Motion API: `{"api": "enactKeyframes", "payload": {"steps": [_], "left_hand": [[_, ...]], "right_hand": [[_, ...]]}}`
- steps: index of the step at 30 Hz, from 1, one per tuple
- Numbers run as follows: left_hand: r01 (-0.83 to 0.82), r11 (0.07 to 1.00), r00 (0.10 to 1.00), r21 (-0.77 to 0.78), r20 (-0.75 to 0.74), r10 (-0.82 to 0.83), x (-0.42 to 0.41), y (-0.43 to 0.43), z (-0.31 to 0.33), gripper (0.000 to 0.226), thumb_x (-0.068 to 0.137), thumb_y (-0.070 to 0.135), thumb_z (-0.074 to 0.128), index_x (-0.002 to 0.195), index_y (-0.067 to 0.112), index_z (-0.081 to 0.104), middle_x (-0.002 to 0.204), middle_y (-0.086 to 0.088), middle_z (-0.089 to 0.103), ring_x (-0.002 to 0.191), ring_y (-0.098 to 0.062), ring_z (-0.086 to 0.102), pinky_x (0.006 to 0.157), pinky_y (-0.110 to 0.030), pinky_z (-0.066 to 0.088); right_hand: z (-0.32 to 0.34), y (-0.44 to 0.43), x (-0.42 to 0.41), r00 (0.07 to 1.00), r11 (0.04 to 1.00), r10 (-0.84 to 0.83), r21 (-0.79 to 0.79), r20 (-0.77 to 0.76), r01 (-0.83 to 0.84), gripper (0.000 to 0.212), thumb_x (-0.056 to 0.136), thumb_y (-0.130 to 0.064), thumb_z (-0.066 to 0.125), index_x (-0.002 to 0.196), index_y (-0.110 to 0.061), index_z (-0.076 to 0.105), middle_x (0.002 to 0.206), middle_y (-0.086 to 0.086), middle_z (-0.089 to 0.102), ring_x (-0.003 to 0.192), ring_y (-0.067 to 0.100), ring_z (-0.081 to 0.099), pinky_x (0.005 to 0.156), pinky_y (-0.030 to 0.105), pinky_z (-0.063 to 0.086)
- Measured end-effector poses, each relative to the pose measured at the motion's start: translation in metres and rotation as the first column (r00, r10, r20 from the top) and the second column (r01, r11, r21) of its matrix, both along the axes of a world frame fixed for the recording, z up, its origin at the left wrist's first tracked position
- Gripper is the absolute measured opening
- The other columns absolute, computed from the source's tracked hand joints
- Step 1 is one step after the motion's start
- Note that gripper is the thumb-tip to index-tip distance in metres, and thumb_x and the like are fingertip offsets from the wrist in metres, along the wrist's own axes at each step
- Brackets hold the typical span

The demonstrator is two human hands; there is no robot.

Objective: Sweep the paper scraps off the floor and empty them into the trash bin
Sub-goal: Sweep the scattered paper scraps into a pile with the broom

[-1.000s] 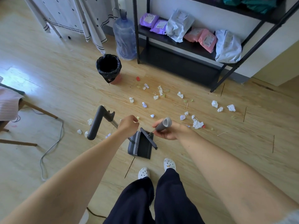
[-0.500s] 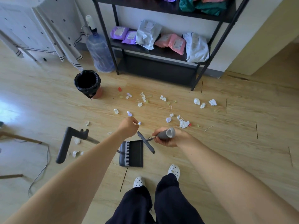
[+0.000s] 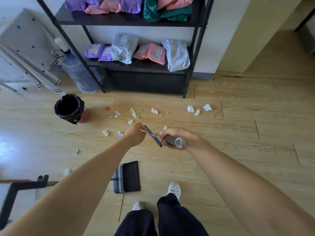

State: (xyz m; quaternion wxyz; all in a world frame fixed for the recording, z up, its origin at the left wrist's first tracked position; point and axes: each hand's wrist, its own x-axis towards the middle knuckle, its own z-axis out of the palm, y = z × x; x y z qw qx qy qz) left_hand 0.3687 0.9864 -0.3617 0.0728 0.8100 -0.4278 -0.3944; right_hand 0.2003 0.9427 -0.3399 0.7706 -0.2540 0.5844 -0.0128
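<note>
The right hand (image 3: 179,137) is wrapped around the grey handle (image 3: 175,141) of a broom, whose open end points toward the camera. The left hand (image 3: 135,133) pinches the near end of the broom head (image 3: 152,135), a narrow dark bar tilted between the two hands; the thin shaft joining it to the handle is hard to make out. Taking the trash bin (image 3: 69,108) as landmark, with its black liner and open mouth, both hands are to its right and nearer the person. Paper scraps (image 3: 154,111) lie scattered across the wooden floor (image 3: 238,133) to the right of the bin, a few more nearer than it on its left. The dustpan (image 3: 129,177) lies flat on the floor well nearer than the bin, just ahead of the person's white shoes (image 3: 173,188), its long dark handle (image 3: 12,198) running off left.
</note>
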Motion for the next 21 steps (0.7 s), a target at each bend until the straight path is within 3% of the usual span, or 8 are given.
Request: {"api": "enactKeyframes", "payload": {"steps": [2, 5, 10, 13, 17, 21], "left_hand": [[0.012, 1.0, 1.0, -0.019, -0.011, -0.012, -0.012, -0.017, 0.002, 0.022, 0.092, 0.014, 0.052, 0.111, 0.008, 0.06, 0.069, 0.0, 0.052, 0.062, -0.023, 0.049, 0.066, -0.035, 0.045], [0.054, 0.998, 0.999, -0.031, -0.006, -0.054, -0.029, -0.039, 0.006, 0.023, 0.093, 0.016, 0.049, 0.113, 0.01, 0.058, 0.08, -0.003, 0.056, 0.072, -0.024, 0.053, 0.071, -0.035, 0.048], [0.122, 0.992, 0.992, -0.039, 0.028, -0.121, -0.055, -0.071, 0.013, 0.029, 0.093, 0.016, 0.041, 0.117, 0.016, 0.057, 0.088, -0.002, 0.053, 0.061, -0.014, 0.048, 0.051, -0.025, 0.038], [0.168, 0.984, 0.986, -0.057, 0.028, -0.167, -0.065, -0.095, 0.013, 0.029, 0.093, 0.015, 0.04, 0.117, 0.016, 0.057, 0.089, -0.004, 0.056, 0.058, -0.013, 0.046, 0.049, -0.024, 0.036], [0.246, 0.965, 0.969, -0.092, 0.015, -0.246, -0.069, -0.139, 0.016, 0.022, 0.092, 0.015, 0.045, 0.11, 0.015, 0.058, 0.091, -0.005, 0.06, 0.063, -0.015, 0.05, 0.053, -0.026, 0.039], [0.281, 0.954, 0.96, -0.108, 0.008, -0.281, -0.073, -0.19, 0.025, 0.028, 0.089, 0.016, 0.047, 0.115, 0.014, 0.057, 0.103, -0.006, 0.062, 0.088, -0.026, 0.059, 0.074, -0.03, 0.044]], "right_hand": [[0.0, -0.017, -0.015, 1.0, 1.0, -0.019, 0.0, 0.015, 0.019, 0.011, 0.091, 0.001, 0.05, 0.1, -0.003, 0.044, 0.07, 0.009, 0.046, 0.028, 0.009, 0.051, 0.036, 0.014, 0.047], [0.002, -0.038, -0.037, 0.999, 0.999, -0.036, -0.008, 0.039, 0.036, 0.004, 0.091, -0.001, 0.048, 0.09, -0.005, 0.047, 0.065, 0.007, 0.048, 0.031, 0.008, 0.051, 0.038, 0.016, 0.044], [0.004, -0.055, -0.064, 0.994, 0.99, -0.101, -0.092, 0.046, 0.105, 0.008, 0.089, 0.002, 0.048, 0.083, -0.004, 0.05, 0.065, 0.01, 0.049, 0.03, 0.01, 0.052, 0.035, 0.016, 0.045], [0.002, -0.069, -0.074, 0.972, 0.966, -0.231, -0.114, 0.03, 0.233, 0.01, 0.088, 0.006, 0.05, 0.091, -0.003, 0.047, 0.066, 0.011, 0.049, 0.028, 0.011, 0.051, 0.034, 0.016, 0.044], [0.001, -0.098, -0.086, 0.941, 0.927, -0.336, -0.163, 0.039, 0.338, 0.012, 0.085, 0.009, 0.05, 0.088, -0.003, 0.049, 0.07, 0.011, 0.048, 0.026, 0.011, 0.049, 0.033, 0.015, 0.041], [-0.004, -0.131, -0.1, 0.91, 0.895, -0.413, -0.171, 0.026, 0.411, 0.018, 0.085, 0.009, 0.049, 0.074, -0.005, 0.048, 0.068, 0.01, 0.046, 0.036, 0.011, 0.05, 0.035, 0.016, 0.043]]}}
